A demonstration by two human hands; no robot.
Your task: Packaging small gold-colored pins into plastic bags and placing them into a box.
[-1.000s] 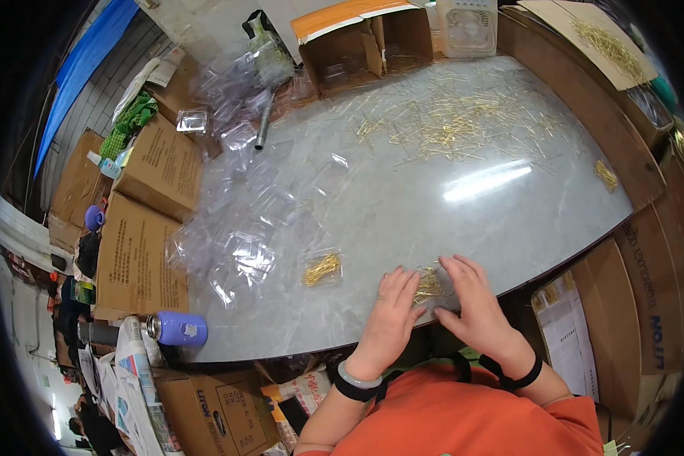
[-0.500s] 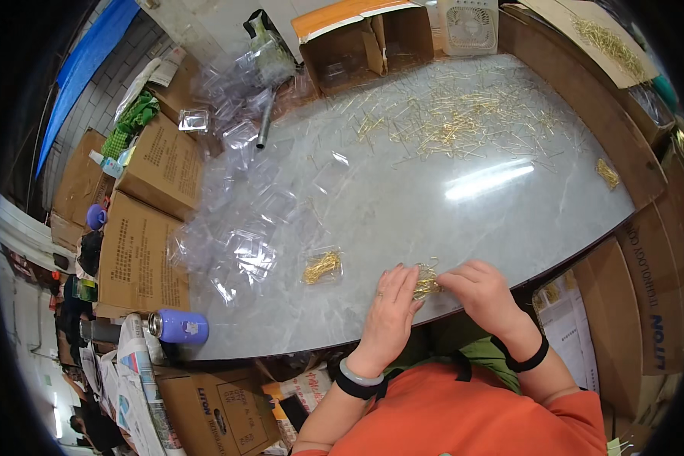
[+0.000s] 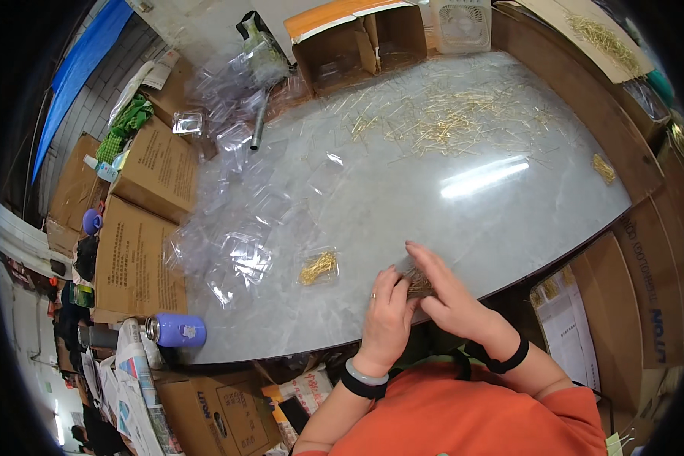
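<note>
At the table's near edge, a bundle of thin gold wire hooks [image 3: 418, 283] lies between my two hands, partly covered by them. My left hand [image 3: 386, 313] is closed on its left side, fingers bent. From the right, my right hand [image 3: 457, 302] cups the same bundle, its fingers stretched along the far side and its thumb close to my left fingers. To the left, a clear plastic box [image 3: 334, 277] contains another bunch of gold hooks [image 3: 318, 267]. Many loose gold hooks [image 3: 452, 125] are spread over the far part of the table.
Clear plastic boxes [image 3: 243, 205] are heaped along the left side, with a metal tube [image 3: 259, 121] among them. A purple bottle [image 3: 181, 330] stands at the near left corner. Cardboard boxes [image 3: 140, 258] line the left edge; a small fan [image 3: 461, 29] stands at the back.
My right hand has shifted left and closed in around the bundle, its fingers now stretched along the far side. The hooks are more covered than before. My left hand stays nearly in place.
</note>
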